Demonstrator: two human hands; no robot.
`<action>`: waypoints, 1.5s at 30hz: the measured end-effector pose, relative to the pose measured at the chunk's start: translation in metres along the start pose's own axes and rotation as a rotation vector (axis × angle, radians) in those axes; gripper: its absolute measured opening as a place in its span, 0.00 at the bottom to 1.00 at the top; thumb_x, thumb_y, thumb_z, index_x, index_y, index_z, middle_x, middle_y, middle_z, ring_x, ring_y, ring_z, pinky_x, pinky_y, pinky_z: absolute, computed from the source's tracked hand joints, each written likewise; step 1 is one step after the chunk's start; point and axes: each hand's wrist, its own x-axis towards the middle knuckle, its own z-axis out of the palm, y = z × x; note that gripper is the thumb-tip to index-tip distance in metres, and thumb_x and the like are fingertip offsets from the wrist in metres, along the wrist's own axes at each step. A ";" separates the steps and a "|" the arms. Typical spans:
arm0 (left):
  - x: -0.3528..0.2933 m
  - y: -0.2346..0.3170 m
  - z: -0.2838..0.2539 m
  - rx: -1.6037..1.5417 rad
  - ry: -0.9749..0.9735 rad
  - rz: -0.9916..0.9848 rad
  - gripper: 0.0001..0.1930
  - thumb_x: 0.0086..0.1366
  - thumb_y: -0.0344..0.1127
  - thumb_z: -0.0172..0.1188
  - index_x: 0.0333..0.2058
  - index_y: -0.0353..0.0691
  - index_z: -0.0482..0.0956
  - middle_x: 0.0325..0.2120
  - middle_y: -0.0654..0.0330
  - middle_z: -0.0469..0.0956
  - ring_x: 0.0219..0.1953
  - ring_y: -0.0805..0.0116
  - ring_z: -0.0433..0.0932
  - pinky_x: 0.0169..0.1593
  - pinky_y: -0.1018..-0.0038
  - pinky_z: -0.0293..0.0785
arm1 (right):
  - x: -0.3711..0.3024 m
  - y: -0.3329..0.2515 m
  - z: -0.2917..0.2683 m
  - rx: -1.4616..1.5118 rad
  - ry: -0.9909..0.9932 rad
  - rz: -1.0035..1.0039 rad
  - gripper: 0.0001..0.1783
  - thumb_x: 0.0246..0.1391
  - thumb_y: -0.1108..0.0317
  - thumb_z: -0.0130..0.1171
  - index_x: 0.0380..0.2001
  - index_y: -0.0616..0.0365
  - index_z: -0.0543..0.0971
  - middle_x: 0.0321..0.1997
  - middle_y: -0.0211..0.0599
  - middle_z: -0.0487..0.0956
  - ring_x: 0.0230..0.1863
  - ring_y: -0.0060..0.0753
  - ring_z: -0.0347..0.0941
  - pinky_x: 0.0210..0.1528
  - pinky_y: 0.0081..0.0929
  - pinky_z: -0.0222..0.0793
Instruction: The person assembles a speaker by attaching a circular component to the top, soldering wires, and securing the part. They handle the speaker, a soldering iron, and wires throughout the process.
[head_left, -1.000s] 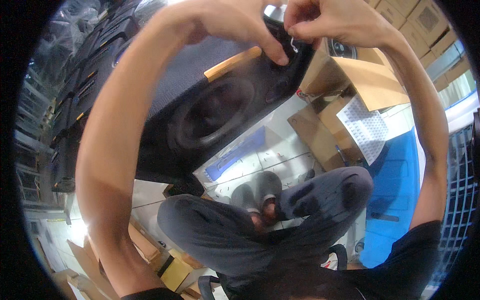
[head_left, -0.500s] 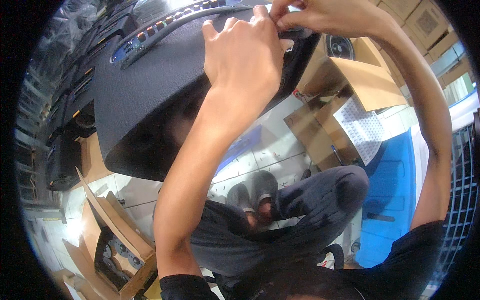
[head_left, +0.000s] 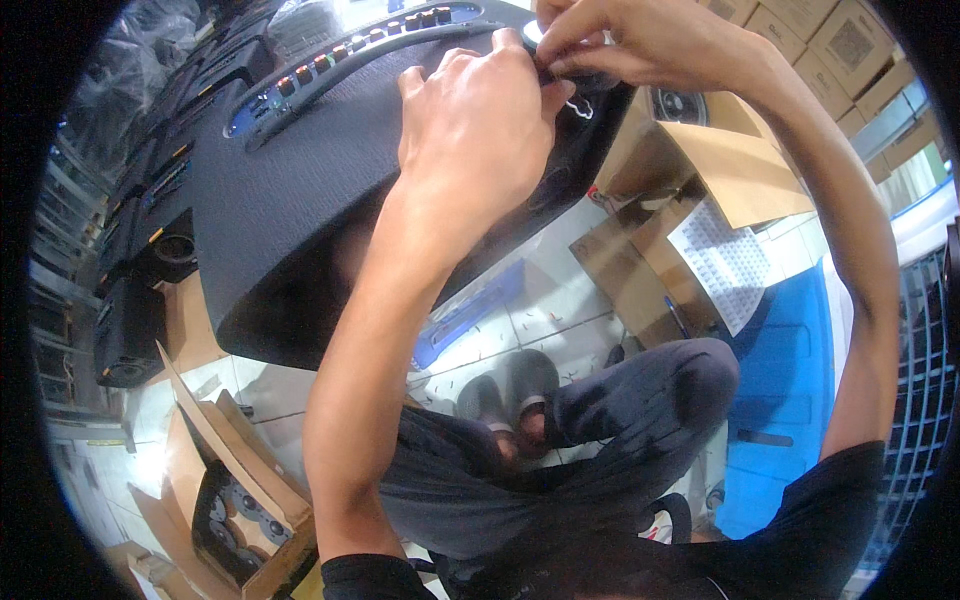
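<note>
A large black speaker cabinet [head_left: 320, 180] lies tilted in front of me. On its top are a blue control panel [head_left: 330, 65] with a row of knobs and a dark strap handle [head_left: 390, 48]. My left hand [head_left: 475, 125] rests over the cabinet's far right part, fingers bent and thumb drawn in. Beside it, my right hand [head_left: 620, 40] is closed in a pinch. The fingertips of both hands meet near the corner; whatever they hold is too small or hidden to name. A small white shape [head_left: 580, 108] shows on the dark side just below the left thumb.
More black speakers [head_left: 175, 245] line the left. An open carton of round speaker parts [head_left: 240, 520] stands at lower left. On the right are open cartons [head_left: 740, 170], a printed sheet [head_left: 720, 265], a blue plastic surface [head_left: 775, 400] and stacked boxes [head_left: 835, 45]. Scraps dot the tiled floor [head_left: 550, 320].
Both hands have shifted slightly left, and the right has come down a little with its fingertips closer to the left hand. The white shape by the left thumb shows more now.
</note>
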 end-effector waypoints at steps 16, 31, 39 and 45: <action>-0.001 0.001 0.002 0.006 -0.001 -0.028 0.18 0.66 0.42 0.60 0.49 0.35 0.77 0.38 0.43 0.84 0.42 0.44 0.83 0.48 0.53 0.76 | 0.000 -0.008 0.000 -0.203 -0.052 -0.007 0.10 0.55 0.67 0.60 0.33 0.64 0.83 0.39 0.43 0.79 0.40 0.47 0.79 0.44 0.38 0.75; -0.001 0.004 -0.001 -0.002 -0.024 -0.030 0.19 0.67 0.40 0.60 0.50 0.33 0.76 0.37 0.42 0.83 0.45 0.44 0.82 0.53 0.51 0.72 | -0.027 0.002 0.037 -0.590 0.221 -0.206 0.09 0.51 0.71 0.68 0.32 0.58 0.77 0.37 0.38 0.73 0.35 0.37 0.78 0.38 0.31 0.77; -0.003 0.005 -0.002 0.004 -0.024 -0.007 0.18 0.63 0.34 0.59 0.49 0.29 0.75 0.36 0.39 0.83 0.46 0.42 0.81 0.54 0.49 0.70 | -0.033 0.005 0.043 -0.616 0.262 -0.254 0.10 0.53 0.70 0.66 0.35 0.61 0.76 0.36 0.39 0.73 0.34 0.37 0.77 0.36 0.32 0.75; -0.005 0.006 0.000 -0.008 0.005 0.011 0.18 0.60 0.32 0.59 0.47 0.27 0.74 0.36 0.37 0.82 0.48 0.42 0.81 0.57 0.47 0.68 | -0.033 0.002 0.045 -0.631 0.275 -0.281 0.12 0.52 0.70 0.66 0.38 0.64 0.77 0.38 0.41 0.74 0.36 0.38 0.78 0.37 0.32 0.76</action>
